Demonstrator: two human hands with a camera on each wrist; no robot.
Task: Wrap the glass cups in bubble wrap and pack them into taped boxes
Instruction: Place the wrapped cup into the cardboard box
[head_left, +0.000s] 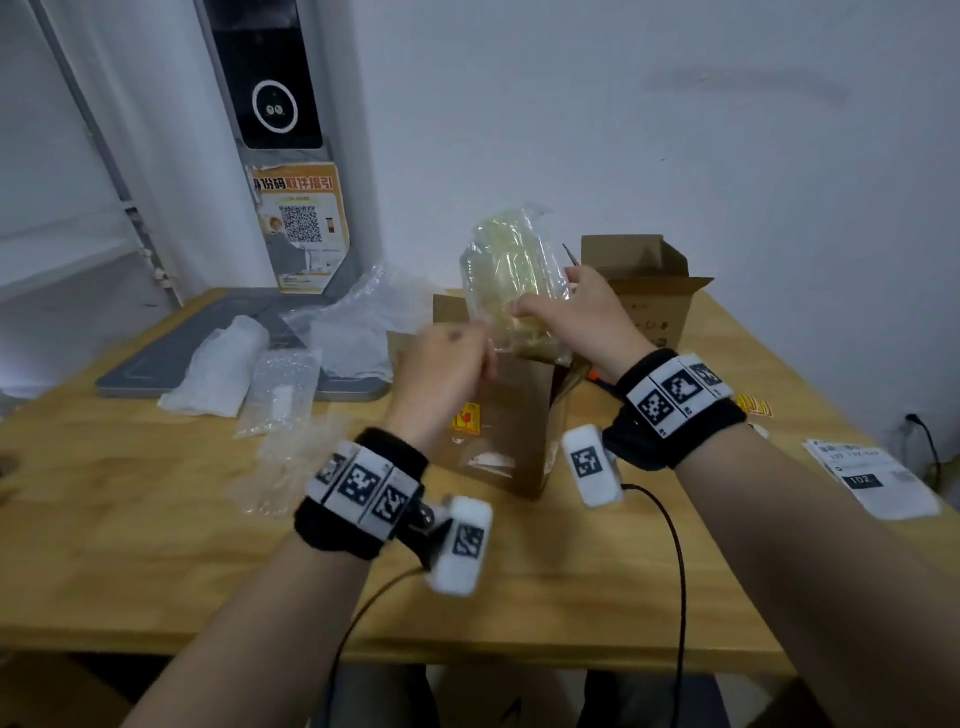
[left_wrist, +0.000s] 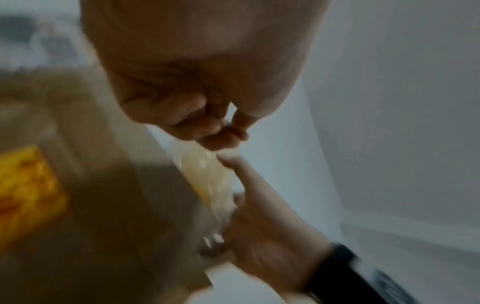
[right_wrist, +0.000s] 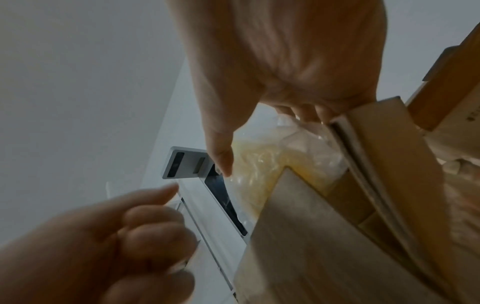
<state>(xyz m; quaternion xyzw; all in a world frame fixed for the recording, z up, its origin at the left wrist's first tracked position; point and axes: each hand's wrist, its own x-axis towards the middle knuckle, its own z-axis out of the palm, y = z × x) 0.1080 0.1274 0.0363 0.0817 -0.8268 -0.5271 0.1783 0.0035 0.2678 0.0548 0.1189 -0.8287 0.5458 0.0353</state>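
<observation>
Now my right grip (head_left: 566, 312) clasps the wrapped bundle (head_left: 511, 275) above the box (head_left: 514, 415); my left grip (head_left: 447, 358) is curled, pinching its wrap

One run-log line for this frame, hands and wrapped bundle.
phase: packing | right hand: holds bubble-wrapped bundle over open cardboard box | left hand: pinches wrap edge | second box: open

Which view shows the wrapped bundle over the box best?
Head view: the whole wrapped bundle shows, gripped by the right hand above the open box. Left wrist shows a blurred yellowish strip; right wrist shows its lower part behind a box flap.
</observation>
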